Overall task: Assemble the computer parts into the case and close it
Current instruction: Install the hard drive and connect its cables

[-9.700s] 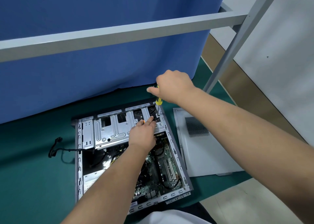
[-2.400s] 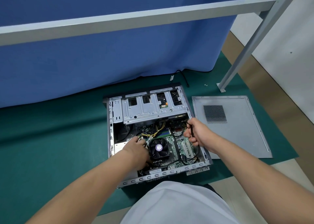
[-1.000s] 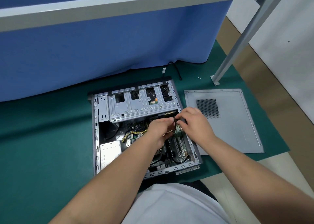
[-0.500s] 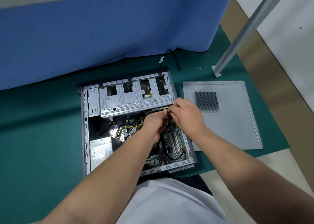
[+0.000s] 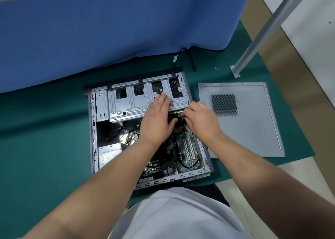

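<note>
An open computer case [image 5: 93, 130] lies flat on the green mat, showing its silver drive cage [image 5: 126, 104], power supply [image 5: 108, 154] and green motherboard [image 5: 188, 148]. My left hand [image 5: 157, 117] lies flat with straight fingers on the drive cage's right part, thumb down toward the board. My right hand [image 5: 199, 119] is beside it at the cage's lower right corner, fingers curled round a black cable connector [image 5: 180, 118]. The grey side panel [image 5: 241, 120] lies flat to the right of the case.
A blue cloth [image 5: 108, 30] hangs behind the case. A grey frame leg [image 5: 253, 37] stands at the back right, two small screws [image 5: 216, 68] near its foot. A black cable [image 5: 190, 57] and a small label lie behind the case.
My left hand has let go near the connector and moved up, spreading flat on the drive cage. My right hand stays at the connector by the cage's corner.
</note>
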Tool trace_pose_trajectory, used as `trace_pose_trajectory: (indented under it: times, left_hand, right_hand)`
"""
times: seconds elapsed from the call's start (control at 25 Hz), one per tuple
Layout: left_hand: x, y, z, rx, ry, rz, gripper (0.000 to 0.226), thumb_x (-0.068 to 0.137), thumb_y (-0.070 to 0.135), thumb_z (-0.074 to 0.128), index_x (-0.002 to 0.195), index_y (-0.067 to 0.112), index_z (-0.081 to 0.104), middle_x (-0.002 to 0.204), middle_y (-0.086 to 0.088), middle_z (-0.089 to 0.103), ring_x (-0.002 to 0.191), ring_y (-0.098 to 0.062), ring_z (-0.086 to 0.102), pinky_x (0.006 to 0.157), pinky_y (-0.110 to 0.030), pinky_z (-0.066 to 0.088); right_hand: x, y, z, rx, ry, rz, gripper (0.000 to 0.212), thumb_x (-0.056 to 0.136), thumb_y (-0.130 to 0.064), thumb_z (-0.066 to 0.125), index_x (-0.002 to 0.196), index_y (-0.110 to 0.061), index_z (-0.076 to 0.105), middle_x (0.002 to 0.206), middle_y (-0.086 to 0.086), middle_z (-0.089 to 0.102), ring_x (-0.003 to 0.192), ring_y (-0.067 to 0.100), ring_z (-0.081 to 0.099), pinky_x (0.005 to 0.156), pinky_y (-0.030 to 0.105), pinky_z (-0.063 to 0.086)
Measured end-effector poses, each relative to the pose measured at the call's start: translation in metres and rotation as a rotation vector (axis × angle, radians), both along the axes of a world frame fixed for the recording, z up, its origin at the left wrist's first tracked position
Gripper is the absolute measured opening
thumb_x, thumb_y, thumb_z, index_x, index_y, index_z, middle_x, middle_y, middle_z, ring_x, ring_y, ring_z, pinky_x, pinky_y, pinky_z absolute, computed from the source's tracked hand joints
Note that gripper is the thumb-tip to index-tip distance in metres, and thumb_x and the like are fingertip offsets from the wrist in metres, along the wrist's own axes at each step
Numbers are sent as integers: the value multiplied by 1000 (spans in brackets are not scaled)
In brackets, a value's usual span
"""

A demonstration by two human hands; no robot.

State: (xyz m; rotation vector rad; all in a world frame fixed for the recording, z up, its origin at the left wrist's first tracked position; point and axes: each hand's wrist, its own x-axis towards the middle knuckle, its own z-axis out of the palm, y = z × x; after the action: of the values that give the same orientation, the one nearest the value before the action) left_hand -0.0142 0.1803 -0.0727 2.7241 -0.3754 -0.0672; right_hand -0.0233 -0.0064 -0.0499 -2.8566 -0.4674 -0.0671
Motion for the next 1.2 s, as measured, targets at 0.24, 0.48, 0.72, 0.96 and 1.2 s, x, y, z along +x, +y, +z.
trace_pose_trajectory:
  times: [0.24, 0.48, 0.72, 0.96, 1.2]
  left_hand:
    - [7, -5, -9, 129, 36, 0, 70, 98, 57, 48, 156, 18, 35, 166, -3, 26, 154, -18, 21, 127, -45, 11]
    - [8, -8, -10, 170, 34, -3, 66, 101, 54, 44, 155, 17, 36, 165, -4, 28, 153, -19, 24, 127, -46, 13]
    - [12, -11, -4, 242, 31, -2, 66, 100, 54, 44, 154, 17, 40, 163, -5, 33, 151, -20, 30, 125, -47, 19]
    - [10, -13, -2, 283, 5, 6, 65, 99, 55, 43, 151, 16, 45, 160, -4, 40, 149, -19, 36, 122, -49, 25]
    - [11, -12, -1, 273, 22, 6, 63, 100, 56, 45, 151, 19, 45, 160, -1, 39, 148, -16, 36, 122, -48, 26]
  right_hand:
    - [1, 2, -2, -3, -4, -15, 8, 94, -19, 68, 92, -13, 72, 91, 3, 60, 92, 25, 57, 55, 38, 52]
    - [2, 0, -5, 33, 37, -46, 9, 95, -24, 68, 99, -16, 71, 98, 0, 60, 98, 23, 56, 63, 37, 53]
    - [7, 3, -7, 103, 90, -117, 18, 93, -24, 70, 102, -18, 56, 101, -1, 59, 98, 21, 53, 75, 38, 51]
    - [3, 4, -8, 196, 92, -229, 35, 88, -21, 77, 112, -12, 53, 120, 6, 47, 92, 25, 60, 78, 41, 55]
    - [0, 6, -9, 217, 120, -273, 44, 89, -23, 77, 124, -11, 53, 131, 6, 44, 96, 27, 64, 83, 42, 57]
